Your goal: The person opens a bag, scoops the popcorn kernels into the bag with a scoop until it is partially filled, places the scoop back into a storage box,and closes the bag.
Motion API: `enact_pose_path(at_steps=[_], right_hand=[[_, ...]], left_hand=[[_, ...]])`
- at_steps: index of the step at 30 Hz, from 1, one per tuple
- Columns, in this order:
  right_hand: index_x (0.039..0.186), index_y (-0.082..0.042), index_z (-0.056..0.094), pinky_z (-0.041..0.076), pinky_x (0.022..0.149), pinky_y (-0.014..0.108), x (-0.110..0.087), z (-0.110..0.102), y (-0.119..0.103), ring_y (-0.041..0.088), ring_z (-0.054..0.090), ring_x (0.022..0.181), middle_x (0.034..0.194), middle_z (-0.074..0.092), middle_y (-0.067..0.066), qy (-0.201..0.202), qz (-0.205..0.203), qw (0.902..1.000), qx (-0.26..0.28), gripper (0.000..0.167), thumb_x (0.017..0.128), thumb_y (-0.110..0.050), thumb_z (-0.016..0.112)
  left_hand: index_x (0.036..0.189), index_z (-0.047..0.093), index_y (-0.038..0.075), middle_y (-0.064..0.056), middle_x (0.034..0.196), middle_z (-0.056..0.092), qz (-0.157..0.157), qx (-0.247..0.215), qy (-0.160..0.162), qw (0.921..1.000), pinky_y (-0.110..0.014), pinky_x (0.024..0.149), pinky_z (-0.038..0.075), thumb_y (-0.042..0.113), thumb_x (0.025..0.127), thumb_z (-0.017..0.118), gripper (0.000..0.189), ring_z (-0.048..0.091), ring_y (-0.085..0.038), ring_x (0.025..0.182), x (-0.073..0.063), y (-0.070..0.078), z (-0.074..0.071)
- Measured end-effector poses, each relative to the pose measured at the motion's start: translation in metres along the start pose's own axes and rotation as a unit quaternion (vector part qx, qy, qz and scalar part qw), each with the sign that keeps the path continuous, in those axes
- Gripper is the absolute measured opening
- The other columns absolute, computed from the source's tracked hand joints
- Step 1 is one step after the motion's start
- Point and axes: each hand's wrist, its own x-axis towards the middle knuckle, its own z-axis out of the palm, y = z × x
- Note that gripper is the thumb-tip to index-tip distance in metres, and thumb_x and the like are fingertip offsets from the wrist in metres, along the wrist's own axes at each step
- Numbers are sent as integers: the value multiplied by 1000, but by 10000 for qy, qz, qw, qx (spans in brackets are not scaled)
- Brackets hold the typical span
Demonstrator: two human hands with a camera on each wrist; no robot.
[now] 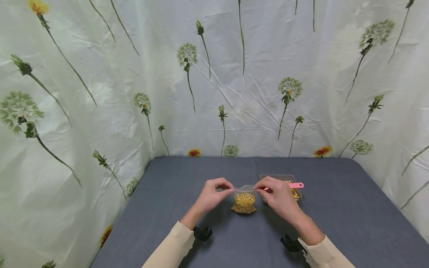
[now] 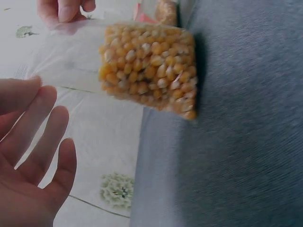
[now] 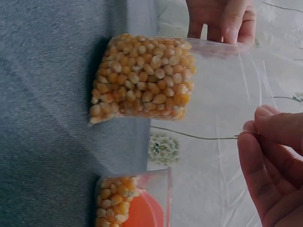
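A clear zip bag (image 1: 244, 203) stands on the table, its lower part filled with yellow corn kernels (image 2: 147, 66). My left hand (image 1: 213, 193) pinches the bag's top edge on the left between thumb and fingertips. On the other side my right hand (image 1: 276, 195) pinches the top edge on the right. Between the two hands the bag's mouth is stretched wide, with its upper part bare of kernels. Just behind the right hand sits a clear plastic box (image 1: 275, 176) holding more kernels, partly hidden by that hand. A pink-handled scoop (image 1: 296, 185) lies in the box.
Dark grey cloth covers the table (image 1: 187, 171). Behind it hangs a pale curtain (image 1: 214, 93) printed with dandelions. Black straps (image 1: 203, 233) with cameras sit at both wrists, below cream sleeves (image 1: 172, 245).
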Motion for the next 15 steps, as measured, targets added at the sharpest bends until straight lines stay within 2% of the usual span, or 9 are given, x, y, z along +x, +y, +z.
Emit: enact_pose_path(at_steps=[6, 10, 15], right_hand=[[95, -22, 77, 54, 61, 28, 0, -2, -1, 5, 61, 72, 90, 67, -15, -111, 281, 9991, 305, 22, 84, -3, 81], [108, -19, 75, 55, 64, 33, 0, -4, -2, 8, 63, 75, 96, 70, -8, -208, 435, 9973, 552, 28, 86, -2, 78], [125, -23, 69, 57, 68, 34, -1, -3, 1, 8, 65, 79, 96, 69, -5, -550, 568, 9943, 712, 42, 89, -2, 76]], left_hand=[[99, 75, 26, 9, 102, 70, 42, -65, 41, 10000, -46, 90, 52, 24, 95, 73, 5, 65, -12, 99, -3, -3, 3], [99, 75, 26, 9, 101, 70, 70, -45, 42, 10000, -47, 88, 53, 28, 96, 71, 6, 65, -12, 98, -2, -1, 2], [99, 76, 21, 10, 98, 70, 89, 75, 124, 9999, -48, 90, 51, 28, 97, 70, 10, 66, -12, 96, -5, -2, 3]])
